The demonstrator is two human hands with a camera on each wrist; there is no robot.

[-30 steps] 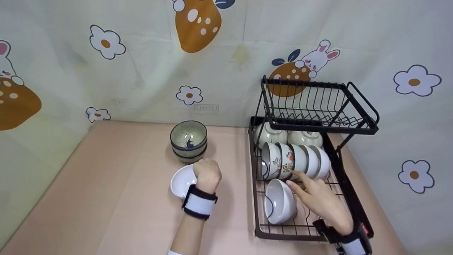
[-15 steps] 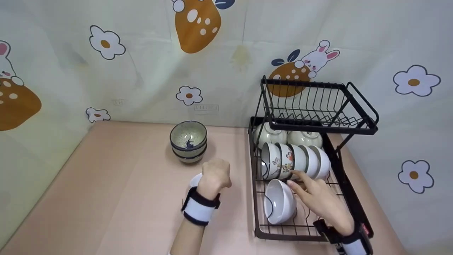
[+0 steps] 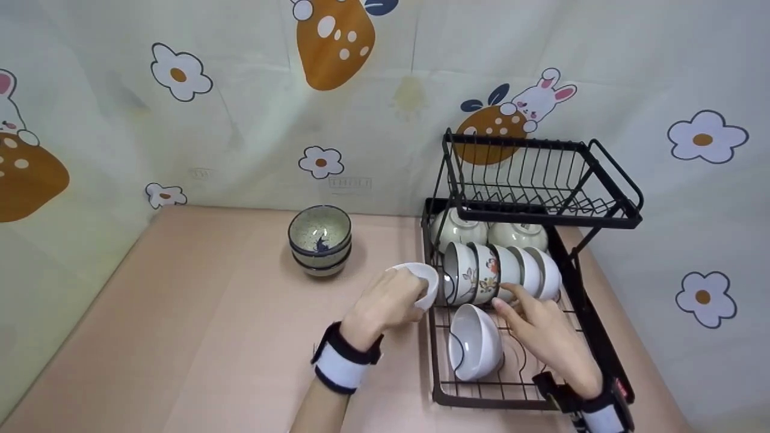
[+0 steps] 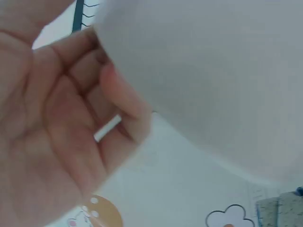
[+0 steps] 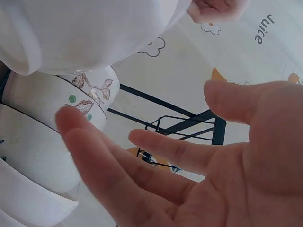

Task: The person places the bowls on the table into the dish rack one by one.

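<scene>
L hand point(image 3: 382, 304): curled, ctr of frame; held wht bowl point(image 3: 429, 279) pinched at its edge, smooth, round, tilted.
R hand point(image 3: 550, 337): fingers loosely spread, lower rt, nr floral bowls point(image 3: 467, 282); contact can't be told.
Rack point(image 3: 481, 402): blk wire, rt side; glossy wht bowl point(image 3: 481, 343) stood on edge in front.
Stack point(image 3: 322, 237): speckled, dark-rimmed bowls, nested, upper ctr-left.

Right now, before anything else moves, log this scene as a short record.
left hand: left hand holds a white bowl by its edge, near the rack
right hand: right hand, fingers extended beside the bowl row; contact unclear
rack: black wire rack, two tiers
lower tier: two base-up bowls at back, bowl row, lone bowl in front
table: stacked speckled bowls, dark-rimmed
</scene>
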